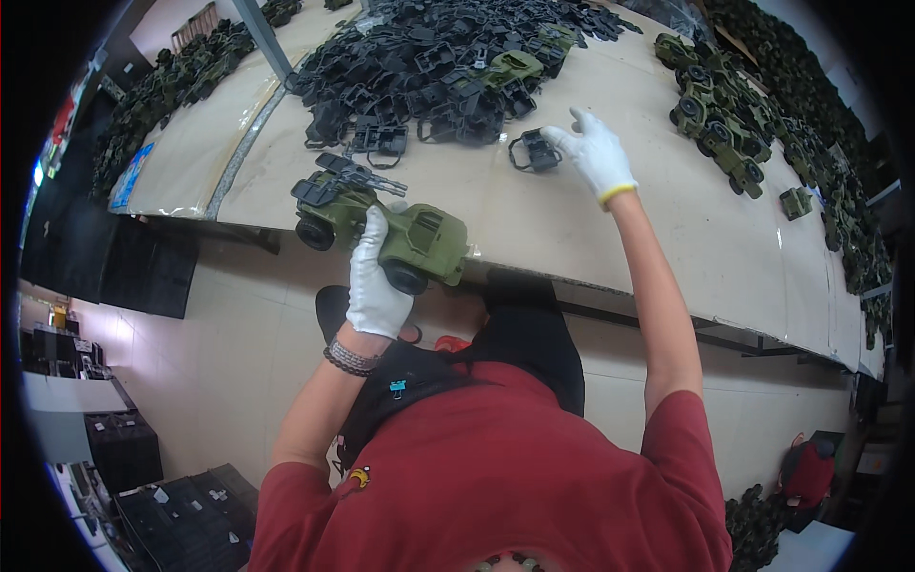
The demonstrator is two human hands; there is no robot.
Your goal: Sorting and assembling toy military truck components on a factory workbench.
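Note:
A green toy military truck (424, 240) with black wheels and a black twin-barrelled gun piece (348, 178) at its far end is held by my left hand (375, 286). My white-gloved fingers wrap round the truck's middle, just above the table's near edge. Out over the table, my right hand (599, 160), also gloved in white, has its fingers apart. Its fingertips are at a small black plastic frame part (536, 151) lying on the tabletop; whether they touch it I cannot tell. Another black part (379, 141) lies left of it, at the front of the pile.
A large heap of black plastic parts (419, 71) covers the far middle of the cardboard-covered table (572, 229). Among it lies a green piece (515, 67). Several green toy trucks (720, 124) stand in rows at the right. A metal post (262, 38) rises at the left.

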